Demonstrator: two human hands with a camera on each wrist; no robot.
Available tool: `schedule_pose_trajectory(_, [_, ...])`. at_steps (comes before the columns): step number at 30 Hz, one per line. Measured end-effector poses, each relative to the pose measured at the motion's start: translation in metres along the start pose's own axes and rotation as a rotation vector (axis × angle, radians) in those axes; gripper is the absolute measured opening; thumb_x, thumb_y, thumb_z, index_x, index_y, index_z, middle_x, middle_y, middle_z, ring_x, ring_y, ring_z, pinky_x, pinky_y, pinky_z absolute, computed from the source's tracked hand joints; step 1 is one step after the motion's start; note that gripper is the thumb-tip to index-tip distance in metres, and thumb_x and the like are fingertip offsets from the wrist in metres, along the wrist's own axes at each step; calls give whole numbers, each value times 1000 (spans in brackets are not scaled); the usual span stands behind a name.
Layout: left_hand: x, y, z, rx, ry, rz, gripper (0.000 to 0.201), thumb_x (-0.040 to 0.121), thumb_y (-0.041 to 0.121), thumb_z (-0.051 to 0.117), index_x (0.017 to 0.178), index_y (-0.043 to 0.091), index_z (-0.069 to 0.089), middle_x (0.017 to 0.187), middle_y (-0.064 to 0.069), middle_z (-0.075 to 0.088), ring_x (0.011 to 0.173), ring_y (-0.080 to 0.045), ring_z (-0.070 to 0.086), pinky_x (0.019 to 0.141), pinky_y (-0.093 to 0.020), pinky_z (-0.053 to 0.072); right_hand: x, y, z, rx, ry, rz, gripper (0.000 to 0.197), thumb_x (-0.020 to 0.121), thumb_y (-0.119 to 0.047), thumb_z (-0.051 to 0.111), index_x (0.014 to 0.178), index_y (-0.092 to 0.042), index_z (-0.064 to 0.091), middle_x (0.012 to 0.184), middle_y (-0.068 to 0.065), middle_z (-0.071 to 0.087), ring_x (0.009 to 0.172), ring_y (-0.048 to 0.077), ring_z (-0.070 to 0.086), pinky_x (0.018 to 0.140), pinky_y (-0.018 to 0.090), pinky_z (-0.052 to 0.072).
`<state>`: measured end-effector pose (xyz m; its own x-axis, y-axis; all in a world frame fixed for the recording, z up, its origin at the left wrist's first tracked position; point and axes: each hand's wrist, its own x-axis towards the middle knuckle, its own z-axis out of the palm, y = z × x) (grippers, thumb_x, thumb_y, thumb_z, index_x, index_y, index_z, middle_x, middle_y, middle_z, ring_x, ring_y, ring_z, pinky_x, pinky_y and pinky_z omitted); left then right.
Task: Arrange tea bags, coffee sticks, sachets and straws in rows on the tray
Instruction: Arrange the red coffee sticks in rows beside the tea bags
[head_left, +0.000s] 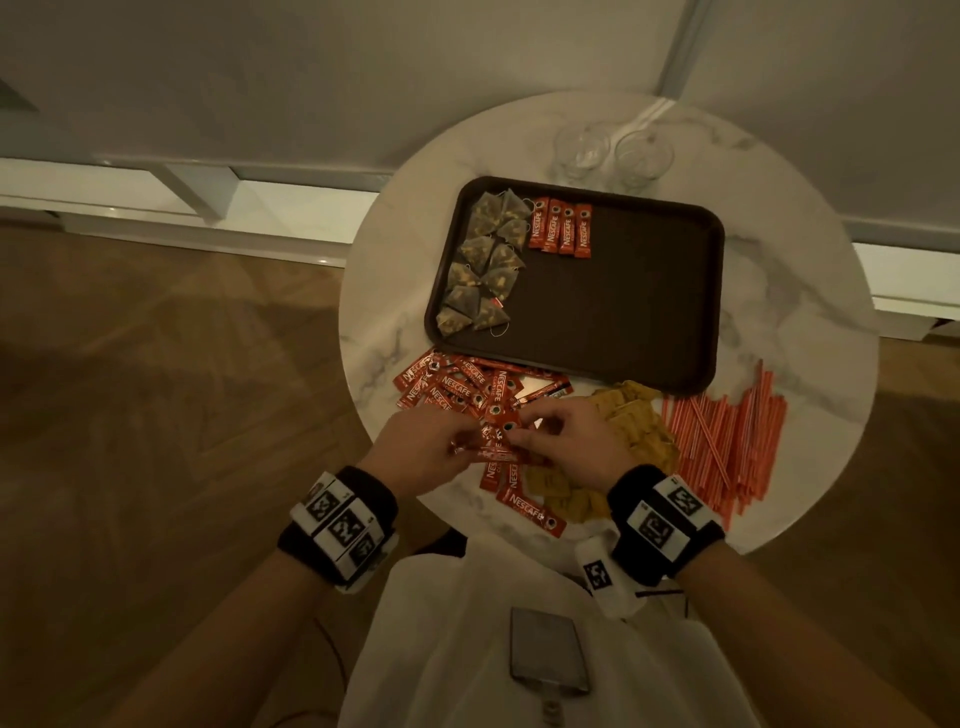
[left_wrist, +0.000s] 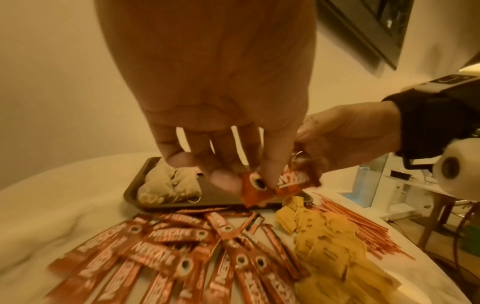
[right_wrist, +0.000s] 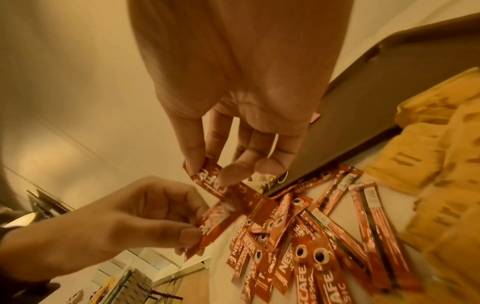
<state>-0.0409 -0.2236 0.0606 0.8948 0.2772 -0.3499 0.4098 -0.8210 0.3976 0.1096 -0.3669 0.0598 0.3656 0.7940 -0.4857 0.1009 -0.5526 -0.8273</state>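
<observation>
The dark brown tray (head_left: 623, 312) holds several tea bags (head_left: 485, 265) down its left side and a short row of red coffee sticks (head_left: 561, 228) at its far edge. In front of the tray lies a loose pile of coffee sticks (head_left: 457, 387), then yellow sachets (head_left: 634, 426) and orange straws (head_left: 727, 441) to the right. My left hand (head_left: 467, 441) and right hand (head_left: 524, 436) meet over the pile's near edge. Each pinches red coffee sticks (head_left: 498, 436). The left wrist view shows my fingers on held sticks (left_wrist: 257, 185); the right wrist view shows a pinched stick (right_wrist: 207, 176).
Two clear glasses (head_left: 613, 150) stand behind the tray on the round marble table (head_left: 810, 291). A flat grey device (head_left: 545, 654) lies on my lap below the table's near edge. The wall and skirting run close behind the table. Wooden floor lies to the left.
</observation>
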Motion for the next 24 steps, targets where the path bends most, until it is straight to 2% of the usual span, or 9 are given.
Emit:
schedule_pose_trajectory(4, [23, 13, -11, -150, -24, 53, 21, 89, 30, 66, 110, 28, 69, 100, 11, 68, 80, -2, 56, 71, -21, 45, 4, -2, -10, 22, -16, 30, 9, 87, -23, 71, 82, -17, 73, 78, 1, 71, 62, 9, 62, 61, 27, 54])
schedule_pose_trajectory(8, [45, 27, -17, -659, 136, -147, 25, 82, 26, 76, 105, 26, 68, 83, 10, 67, 64, 2, 61, 59, -13, 48, 7, 0, -28, 233, 81, 94, 7, 86, -18, 72, 81, -13, 72, 62, 2, 69, 43, 9, 56, 43, 19, 45])
schedule_pose_trajectory(10, [59, 33, -18, -940, 180, -218, 22, 81, 24, 77, 101, 21, 69, 86, 2, 73, 76, -8, 69, 70, -21, 55, 12, 0, -39, 317, 133, 107, 11, 86, -18, 73, 87, -7, 74, 66, 2, 72, 46, 12, 60, 45, 21, 48])
schedule_pose_trajectory(12, [73, 38, -20, -1102, 206, -271, 18, 83, 22, 74, 99, 14, 72, 91, -1, 75, 87, -14, 71, 80, -28, 58, 20, 3, -51, 390, 195, 130, 16, 86, -18, 73, 92, -3, 75, 79, 8, 76, 64, 19, 69, 59, 26, 57])
schedule_pose_trajectory(14, [87, 40, -21, -1161, 230, -291, 15, 86, 19, 71, 99, 11, 72, 93, -1, 75, 91, -15, 71, 78, -23, 56, 30, 9, -64, 407, 265, 158, 17, 85, -18, 73, 91, -2, 75, 88, 14, 75, 79, 26, 71, 74, 33, 58])
schedule_pose_trajectory(16, [100, 39, -23, -1197, 234, -304, 15, 90, 17, 66, 102, 7, 68, 96, -2, 74, 94, -17, 69, 79, -24, 55, 43, 15, -77, 405, 332, 180, 16, 84, -19, 74, 91, -4, 75, 90, 15, 74, 78, 25, 70, 78, 37, 58])
schedule_pose_trajectory(19, [117, 33, -31, -1321, 138, -341, 16, 97, 17, 56, 106, 4, 59, 97, -10, 74, 86, -22, 69, 81, -37, 56, 66, 18, -104, 366, 382, 246, 16, 85, -22, 73, 96, -10, 73, 86, 8, 72, 62, 12, 62, 59, 24, 54])
schedule_pose_trajectory(21, [127, 28, -36, -1344, 76, -362, 11, 98, 17, 53, 102, 8, 60, 87, -11, 73, 74, -18, 67, 72, -33, 55, 86, 20, -122, 311, 384, 272, 17, 87, -23, 72, 97, -10, 71, 82, 9, 70, 58, 13, 59, 51, 21, 47])
schedule_pose_trajectory(24, [142, 22, -36, -1314, 42, -405, 10, 99, 19, 53, 99, 13, 61, 79, -7, 67, 66, -14, 62, 63, -27, 52, 118, 23, -147, 265, 377, 280, 12, 88, -19, 70, 91, -7, 71, 81, 16, 69, 64, 22, 57, 54, 25, 46])
